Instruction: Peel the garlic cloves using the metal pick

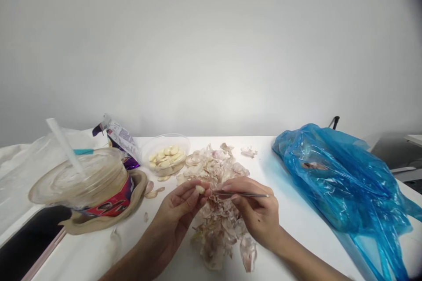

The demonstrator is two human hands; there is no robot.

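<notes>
Pinched between thumb and fingers of my left hand (184, 206) is a pale garlic clove (199, 189). My right hand (255, 208) grips a slim metal tool (252, 194), its tip pointing left toward the clove; I cannot tell whether it touches. The tool's exact kind is not clear. Beneath and around both hands lies a heap of papery garlic skins (217, 224). Beyond my left hand, a clear plastic bowl (142, 156) holds several peeled cloves (168, 154). A few unpeeled cloves (151, 194) lie on the white table between the cup and my left hand.
At left, a large lidded cup (108, 204) with a straw (66, 147) stands in a brown wrapping. Behind it is a purple snack packet (123, 140). A dark flat device (29, 237) lies front left. A blue plastic bag (332, 180) covers the right side. A wall rises behind.
</notes>
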